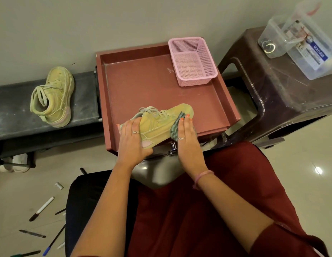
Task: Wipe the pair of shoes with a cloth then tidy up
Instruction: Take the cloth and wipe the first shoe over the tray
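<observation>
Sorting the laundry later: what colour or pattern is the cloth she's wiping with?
The cloth is striped grey and pale green, seen in the head view under the right hand.

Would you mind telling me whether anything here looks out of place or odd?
Yes: several pens and markers lie scattered on the floor at lower left, as if dropped. Small white scraps lie in the tray by the pink basket. The second shoe stands apart on the dark bench.

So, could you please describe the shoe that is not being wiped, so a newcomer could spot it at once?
Find the red tray in the middle, then look left to the dark bench along the wall. The yellow-green high-top shoe stands there alone, upright, toe to the wall; no hand touches it, unlike its twin held over the tray.
</observation>
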Demonstrator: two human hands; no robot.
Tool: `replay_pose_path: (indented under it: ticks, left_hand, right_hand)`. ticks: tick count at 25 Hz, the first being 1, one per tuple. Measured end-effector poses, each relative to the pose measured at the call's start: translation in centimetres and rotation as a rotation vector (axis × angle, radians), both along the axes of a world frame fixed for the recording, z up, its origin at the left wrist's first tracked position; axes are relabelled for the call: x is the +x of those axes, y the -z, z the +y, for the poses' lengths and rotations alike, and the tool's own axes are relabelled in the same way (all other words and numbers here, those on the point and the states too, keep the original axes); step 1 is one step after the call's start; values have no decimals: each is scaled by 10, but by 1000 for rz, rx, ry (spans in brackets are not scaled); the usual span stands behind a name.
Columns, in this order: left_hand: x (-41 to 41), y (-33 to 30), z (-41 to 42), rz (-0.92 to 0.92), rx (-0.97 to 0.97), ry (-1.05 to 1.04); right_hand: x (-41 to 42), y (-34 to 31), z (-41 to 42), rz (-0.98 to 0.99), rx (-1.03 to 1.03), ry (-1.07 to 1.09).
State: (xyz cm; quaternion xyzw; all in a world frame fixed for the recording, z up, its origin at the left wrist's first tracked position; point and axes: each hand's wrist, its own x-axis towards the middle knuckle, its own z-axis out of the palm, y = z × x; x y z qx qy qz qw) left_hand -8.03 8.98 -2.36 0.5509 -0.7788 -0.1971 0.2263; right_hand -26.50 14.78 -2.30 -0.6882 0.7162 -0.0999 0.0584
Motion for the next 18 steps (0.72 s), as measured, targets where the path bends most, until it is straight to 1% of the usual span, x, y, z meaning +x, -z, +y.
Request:
replay_pose_path:
  ticks: [2, 4, 5, 6, 7, 9, 10, 12, 14, 16, 17, 18]
  left_hand:
    - [0, 1, 1, -8, -11, 18]
    - [-1, 1, 1, -14, -11, 20]
    - [-1, 1, 2, -14, -11, 15]
    - [-2, 0, 2, -13, -12, 9]
    - [-2, 0, 1, -9, -10, 3]
    - [-3, -1, 1, -16, -2, -7]
    - [-4, -2, 1, -22, -7, -12]
    - [-5, -3, 3, -14, -24, -27]
    - [-8, -5, 6, 26, -5, -62]
    - [-8, -7, 7, 53, 0, -71]
    - [-6, -7, 6, 53, -12, -52]
    - [-5, -7, 5, 46, -22, -24]
  right_hand:
    - [-19, -10, -28, -95, 65, 96]
    - [-37, -23, -55, -311, 186, 187]
    - [-41, -29, -63, -385, 224, 205]
    - [-41, -35, -66, -400, 244, 217]
    - [-37, -37, -64, -376, 261, 217]
    - [-16, -34, -42, -236, 225, 165]
    - [1, -31, -25, -176, 175, 103]
    - [38, -24, 5, -159, 91, -29]
    - [66, -12, 20, -98, 11, -159]
    - [66, -5, 22, 7, 33, -274]
    - [57, -4, 20, 67, 62, -283]
    - [43, -5, 18, 110, 64, -246]
